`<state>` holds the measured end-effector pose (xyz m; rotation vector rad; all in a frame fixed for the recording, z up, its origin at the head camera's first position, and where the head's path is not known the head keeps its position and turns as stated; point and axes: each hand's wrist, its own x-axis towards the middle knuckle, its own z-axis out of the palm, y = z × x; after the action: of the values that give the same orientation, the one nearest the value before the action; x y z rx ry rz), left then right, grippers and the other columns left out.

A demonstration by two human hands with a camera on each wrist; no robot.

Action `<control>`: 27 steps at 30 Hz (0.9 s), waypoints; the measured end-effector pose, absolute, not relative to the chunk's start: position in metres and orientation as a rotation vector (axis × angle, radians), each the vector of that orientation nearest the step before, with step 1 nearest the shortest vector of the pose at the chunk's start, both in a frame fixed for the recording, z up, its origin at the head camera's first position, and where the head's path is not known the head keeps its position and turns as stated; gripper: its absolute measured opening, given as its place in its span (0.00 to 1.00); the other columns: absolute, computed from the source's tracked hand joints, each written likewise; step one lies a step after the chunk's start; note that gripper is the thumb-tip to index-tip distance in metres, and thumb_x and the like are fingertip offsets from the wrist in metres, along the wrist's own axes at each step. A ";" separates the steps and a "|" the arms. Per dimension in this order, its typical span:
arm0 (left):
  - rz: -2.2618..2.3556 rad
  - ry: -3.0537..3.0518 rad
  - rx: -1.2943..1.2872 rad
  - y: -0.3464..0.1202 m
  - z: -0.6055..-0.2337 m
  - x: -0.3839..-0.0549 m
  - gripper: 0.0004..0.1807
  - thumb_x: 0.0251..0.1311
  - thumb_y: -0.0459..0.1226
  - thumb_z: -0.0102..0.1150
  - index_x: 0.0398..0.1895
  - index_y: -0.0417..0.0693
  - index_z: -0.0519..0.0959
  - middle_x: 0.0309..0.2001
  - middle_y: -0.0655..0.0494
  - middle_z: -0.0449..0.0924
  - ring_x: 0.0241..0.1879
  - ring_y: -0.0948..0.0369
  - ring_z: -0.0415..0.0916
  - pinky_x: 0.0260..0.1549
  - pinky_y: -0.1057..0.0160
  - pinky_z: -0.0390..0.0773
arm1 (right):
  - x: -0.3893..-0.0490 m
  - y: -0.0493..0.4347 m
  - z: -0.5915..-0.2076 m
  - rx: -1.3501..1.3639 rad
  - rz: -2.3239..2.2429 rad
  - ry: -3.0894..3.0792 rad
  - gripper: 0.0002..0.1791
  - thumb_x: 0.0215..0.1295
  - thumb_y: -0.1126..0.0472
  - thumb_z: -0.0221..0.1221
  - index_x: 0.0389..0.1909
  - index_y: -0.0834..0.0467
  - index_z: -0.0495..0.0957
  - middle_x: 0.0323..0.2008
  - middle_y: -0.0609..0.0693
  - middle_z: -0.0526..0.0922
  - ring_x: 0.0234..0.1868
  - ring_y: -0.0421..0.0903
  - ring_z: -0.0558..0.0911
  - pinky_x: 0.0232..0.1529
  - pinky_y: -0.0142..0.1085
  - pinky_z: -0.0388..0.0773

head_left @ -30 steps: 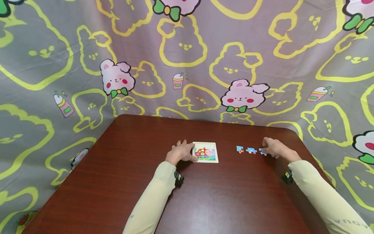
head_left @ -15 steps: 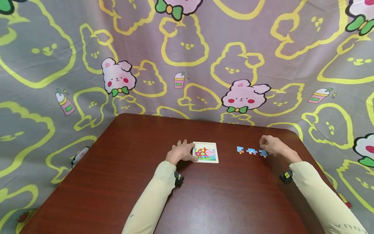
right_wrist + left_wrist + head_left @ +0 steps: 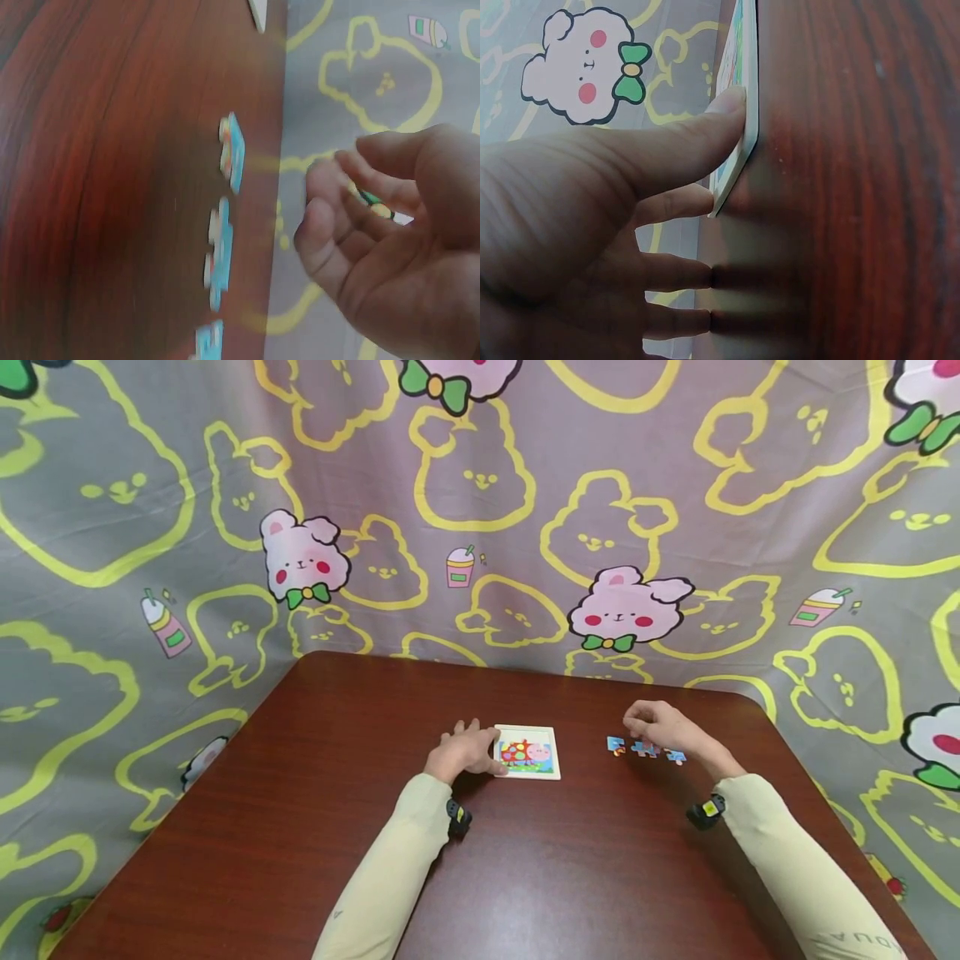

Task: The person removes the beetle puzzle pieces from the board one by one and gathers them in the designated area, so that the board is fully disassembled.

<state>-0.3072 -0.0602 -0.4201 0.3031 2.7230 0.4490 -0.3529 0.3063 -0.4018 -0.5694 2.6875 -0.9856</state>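
Observation:
A small pale-framed picture puzzle (image 3: 527, 753) lies on the table, showing a pink pig in spotted red; its back strip is blank white. My left hand (image 3: 467, 749) rests at its left side. In the left wrist view its thumb (image 3: 705, 135) lies on the frame's rim, the index fingertip meets the corner, and the other fingers extend straight. My right hand (image 3: 663, 725) hovers over a row of three blue jigsaw pieces: a left piece (image 3: 615, 744), a middle piece (image 3: 221, 251) and a right piece (image 3: 677, 757). Its fingers are loosely bent, with nothing visible between them.
The dark red-brown wooden table (image 3: 562, 868) reaches back to a grey cloth (image 3: 510, 452) with yellow bear outlines and rabbit faces. Black wrist cameras sit on the left cuff (image 3: 423, 797) and the right cuff (image 3: 738, 789).
My right hand has left the right-hand jigsaw piece and moved leftward, now over the middle piece. That right piece has turned slightly. My left hand stays at the puzzle frame.

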 end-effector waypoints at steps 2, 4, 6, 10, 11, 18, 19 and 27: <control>0.445 2.723 0.302 -0.061 -0.420 -0.307 0.42 0.60 0.57 0.62 0.76 0.60 0.58 0.79 0.43 0.43 0.78 0.39 0.36 0.73 0.37 0.47 | -0.354 0.297 -0.404 -0.588 -1.061 2.673 0.14 0.74 0.59 0.53 0.46 0.68 0.74 0.33 0.63 0.79 0.23 0.58 0.79 0.23 0.46 0.79; 0.441 2.724 0.302 -0.061 -0.420 -0.307 0.42 0.60 0.57 0.62 0.76 0.60 0.58 0.79 0.43 0.43 0.78 0.39 0.36 0.73 0.37 0.47 | -0.354 0.289 -0.405 -0.586 -1.133 2.655 0.15 0.74 0.57 0.53 0.47 0.67 0.75 0.32 0.63 0.79 0.25 0.58 0.79 0.25 0.47 0.81; 0.443 2.722 0.306 -0.061 -0.420 -0.307 0.42 0.60 0.57 0.62 0.76 0.60 0.58 0.79 0.43 0.43 0.78 0.39 0.36 0.73 0.37 0.47 | -0.354 0.282 -0.405 -0.575 -1.190 2.635 0.15 0.74 0.56 0.53 0.47 0.67 0.75 0.32 0.63 0.79 0.26 0.59 0.79 0.27 0.47 0.81; 0.445 2.722 0.311 -0.061 -0.420 -0.307 0.42 0.60 0.57 0.62 0.76 0.60 0.58 0.79 0.43 0.43 0.78 0.39 0.36 0.72 0.36 0.47 | -0.354 0.269 -0.406 -0.545 -1.265 2.594 0.17 0.74 0.54 0.53 0.49 0.66 0.74 0.35 0.67 0.78 0.28 0.61 0.79 0.28 0.47 0.81; 0.442 2.721 0.312 -0.061 -0.420 -0.307 0.42 0.60 0.57 0.62 0.76 0.60 0.58 0.79 0.43 0.43 0.78 0.39 0.36 0.73 0.37 0.47 | -0.355 0.266 -0.407 -0.541 -1.281 2.583 0.18 0.74 0.54 0.53 0.49 0.66 0.74 0.36 0.68 0.78 0.29 0.61 0.79 0.28 0.47 0.81; 0.443 2.725 0.302 -0.061 -0.419 -0.306 0.42 0.60 0.56 0.62 0.76 0.60 0.58 0.79 0.42 0.43 0.78 0.39 0.36 0.72 0.37 0.47 | -0.357 0.245 -0.412 -0.508 -1.399 2.442 0.20 0.73 0.53 0.56 0.51 0.67 0.73 0.37 0.68 0.77 0.26 0.47 0.79 0.28 0.44 0.82; 0.446 2.725 0.300 -0.061 -0.419 -0.305 0.42 0.60 0.56 0.63 0.76 0.60 0.58 0.79 0.42 0.44 0.78 0.39 0.36 0.72 0.36 0.47 | -0.357 0.242 -0.413 -0.512 -1.414 2.413 0.21 0.73 0.53 0.56 0.51 0.68 0.72 0.37 0.68 0.77 0.26 0.46 0.78 0.27 0.43 0.81; 0.462 2.736 0.308 -0.061 -0.419 -0.303 0.42 0.60 0.55 0.63 0.76 0.59 0.59 0.78 0.42 0.45 0.78 0.39 0.38 0.72 0.36 0.49 | -0.355 0.219 -0.416 -0.567 -1.399 2.354 0.21 0.72 0.56 0.57 0.54 0.69 0.73 0.39 0.72 0.75 0.25 0.45 0.78 0.25 0.37 0.79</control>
<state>-0.3027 -0.0607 -0.4189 0.3075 2.7365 0.4621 -0.3549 0.2192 -0.4155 -0.5667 2.3536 -1.3992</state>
